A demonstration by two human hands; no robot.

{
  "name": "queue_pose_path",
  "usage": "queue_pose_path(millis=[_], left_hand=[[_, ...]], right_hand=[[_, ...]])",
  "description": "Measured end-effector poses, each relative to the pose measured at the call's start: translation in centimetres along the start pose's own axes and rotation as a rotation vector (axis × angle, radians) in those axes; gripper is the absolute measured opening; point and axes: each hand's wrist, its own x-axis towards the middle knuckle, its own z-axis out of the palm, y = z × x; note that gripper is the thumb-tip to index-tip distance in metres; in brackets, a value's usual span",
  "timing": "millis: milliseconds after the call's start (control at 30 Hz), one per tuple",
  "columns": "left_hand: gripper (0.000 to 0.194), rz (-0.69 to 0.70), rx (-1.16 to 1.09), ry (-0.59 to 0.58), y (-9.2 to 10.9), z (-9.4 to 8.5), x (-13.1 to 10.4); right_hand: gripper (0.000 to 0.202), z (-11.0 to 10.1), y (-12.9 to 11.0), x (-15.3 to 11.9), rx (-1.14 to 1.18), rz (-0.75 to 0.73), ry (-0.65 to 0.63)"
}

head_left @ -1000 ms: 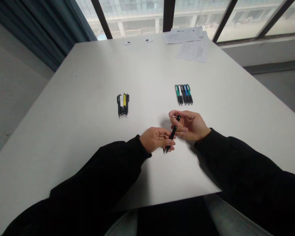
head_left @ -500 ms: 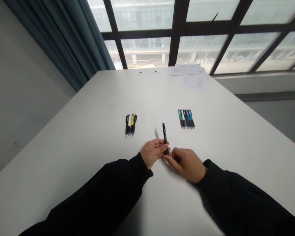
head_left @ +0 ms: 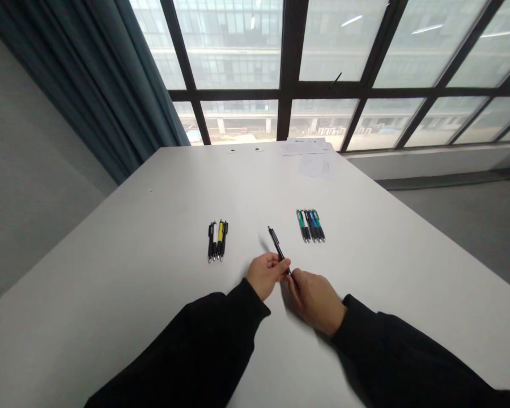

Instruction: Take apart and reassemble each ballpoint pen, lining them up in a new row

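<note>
A black pen (head_left: 276, 240) is pinched near its lower part between the thumb and fingers of my left hand (head_left: 263, 276). It tilts up and to the left, with the clip end pointing away from me. The closed fingers of my right hand (head_left: 318, 299) grip the pen's lower end, and its tip is hidden there. Left of the held pen lies a row of several pens (head_left: 220, 238) in black, white and yellow. On the other side lies a second row of pens (head_left: 313, 222), with green, white, black and blue barrels.
Everything rests on a long white table (head_left: 161, 260). Sheets of paper (head_left: 304, 147) lie at its far end, near the dark-framed window (head_left: 284, 68). A blue-grey curtain (head_left: 123, 85) hangs at the far left beside a wall.
The pen has tilted further to the left in my left hand. My right fingers have closed in on its lower end. The view has tipped up, showing more window.
</note>
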Motion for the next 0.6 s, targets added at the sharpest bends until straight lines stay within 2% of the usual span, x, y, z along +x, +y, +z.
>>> queue_pose_path(millis=[133, 233, 300, 433, 600], left_hand=[[0.056, 0.077, 0.075, 0.051, -0.8, -0.7, -1.8], [0.051, 0.179, 0.196, 0.118, -1.3, -2.2, -3.2], [0.048, 0.223, 0.256, 0.156, -1.3, -3.6, -3.7], [0.049, 0.215, 0.292, 0.196, -0.7, -5.6, -4.1], [0.044, 0.198, 0.337, 0.192, -0.5, -5.3, -4.5]], right_hand=[[0.035, 0.0, 1.2, 1.4, -0.141, 0.125, -0.006], [0.037, -0.3, 2.2, 3.2, -0.231, 0.261, -0.012], [0.038, -0.4, 2.7, 4.3, -0.238, 0.285, 0.004], [0.039, -0.3, 3.5, 5.8, -0.237, 0.304, 0.039], [0.041, -0.1, 4.1, 6.1, -0.241, 0.332, 0.059]])
